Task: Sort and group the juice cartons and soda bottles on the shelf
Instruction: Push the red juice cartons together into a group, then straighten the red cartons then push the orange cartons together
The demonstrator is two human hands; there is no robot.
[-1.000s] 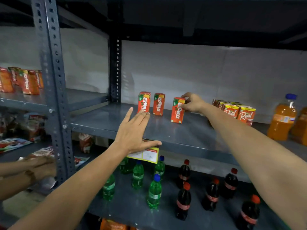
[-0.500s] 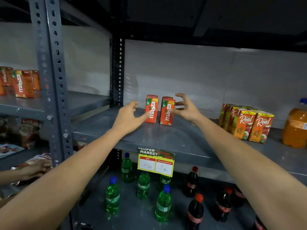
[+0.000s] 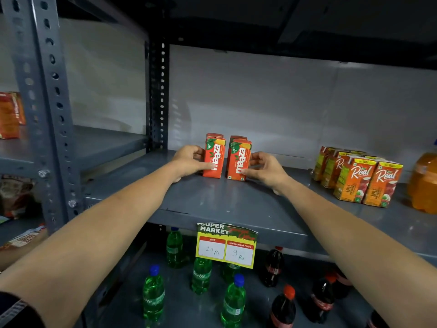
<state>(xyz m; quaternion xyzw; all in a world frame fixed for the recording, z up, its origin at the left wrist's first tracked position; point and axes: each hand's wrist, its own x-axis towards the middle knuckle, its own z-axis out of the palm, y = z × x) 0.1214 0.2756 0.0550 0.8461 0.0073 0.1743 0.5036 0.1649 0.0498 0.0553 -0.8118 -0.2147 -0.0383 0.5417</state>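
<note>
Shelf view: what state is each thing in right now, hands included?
Left hand: gripping the left red Maaza juice carton.
Right hand: gripping the right red Maaza juice carton.
Both Maaza cartons: upright, a gap between them.
Orange Real apple juice cartons: upright, grouped tightly.
Green soda bottles: upright, capped, scattered.
Dark cola bottles: upright, capped.
Orange drink bottle: partly out of frame.

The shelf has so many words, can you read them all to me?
"maaza", "10/-": two red-orange juice cartons.
"Real", "APPLE": orange-and-yellow juice cartons.
"SUPER MARKET", "MRP", "10 Rs", "Discounted Price", "9 Rs": yellow paper price tag.
"Sprite": green plastic bottle.
Dark cola bottle labels: unreadable.
</note>
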